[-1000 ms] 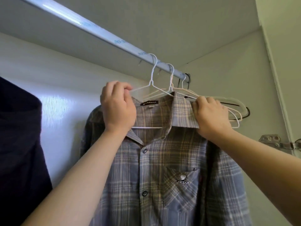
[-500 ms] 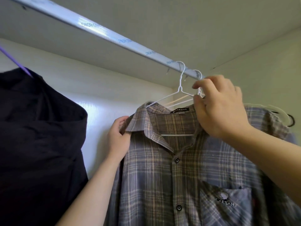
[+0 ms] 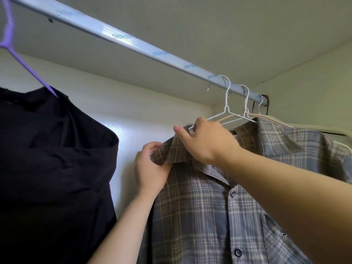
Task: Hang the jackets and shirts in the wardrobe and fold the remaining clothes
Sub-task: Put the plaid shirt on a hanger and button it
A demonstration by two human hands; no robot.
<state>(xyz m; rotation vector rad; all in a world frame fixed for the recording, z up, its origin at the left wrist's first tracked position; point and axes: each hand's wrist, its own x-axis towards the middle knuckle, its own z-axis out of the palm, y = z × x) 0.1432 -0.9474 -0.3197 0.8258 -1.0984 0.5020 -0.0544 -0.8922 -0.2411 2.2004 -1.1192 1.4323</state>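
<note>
Overhead, left hand [image 3: 150,168] and right hand [image 3: 205,141] apparently pinch the grey-brown plaid shirt [image 3: 200,216].

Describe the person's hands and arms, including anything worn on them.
Both are bare. The left hand and right hand wear no gloves, and no ring shows on the visible fingers. The left forearm and right forearm carry no sleeve, watch or bracelet as far as the frame shows; the upper arms are out of view.
</note>
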